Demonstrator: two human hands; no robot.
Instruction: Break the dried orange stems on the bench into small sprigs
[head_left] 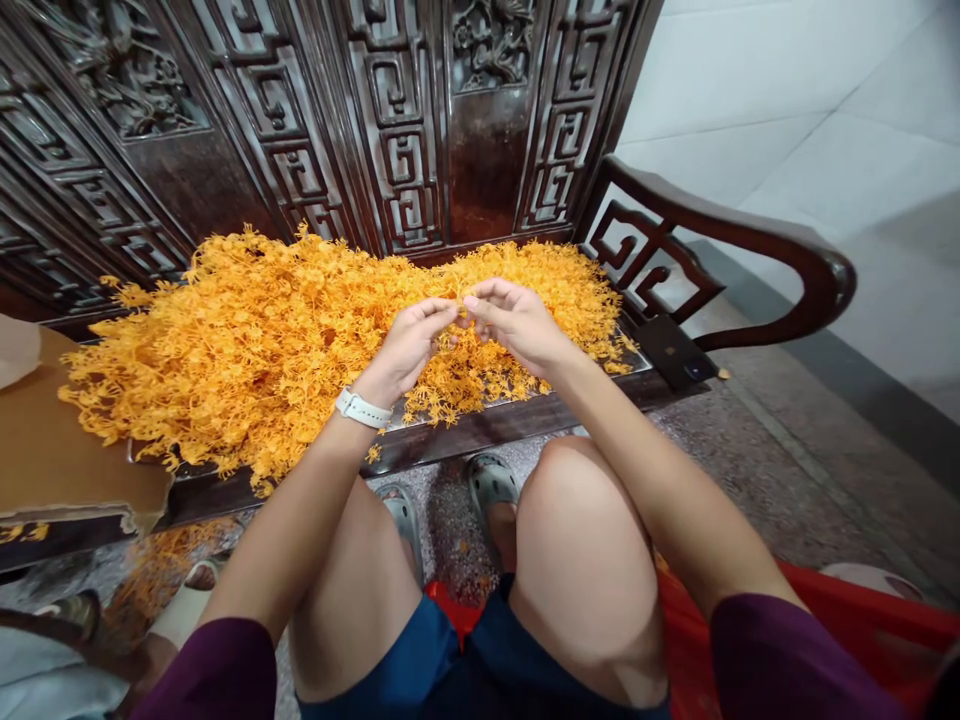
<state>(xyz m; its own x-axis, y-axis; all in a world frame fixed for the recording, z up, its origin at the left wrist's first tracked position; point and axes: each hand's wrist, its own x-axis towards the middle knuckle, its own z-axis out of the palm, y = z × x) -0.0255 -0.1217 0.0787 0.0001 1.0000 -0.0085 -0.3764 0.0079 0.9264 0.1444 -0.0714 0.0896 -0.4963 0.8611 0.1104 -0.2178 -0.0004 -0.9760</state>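
Note:
A large heap of orange, many-pronged, flower-like pieces (277, 340) lies spread along the seat of a carved dark wooden bench (480, 445). Above the heap's right part, my left hand (411, 345) and my right hand (517, 325) come together with their fingertips pinched. Between them shows a small orange piece (460, 308), the same colour as the heap. Both hands seem to grip it, though the fingers cover most of it. A white wristband (363, 408) is on my left wrist.
A dark phone (675, 352) lies at the bench's right end, below the curved armrest (750, 235). Brown cardboard (67, 440) rests at the left. Another person's foot (184, 610) is at lower left, near orange scraps on the floor. Something red (870, 620) stands at my right.

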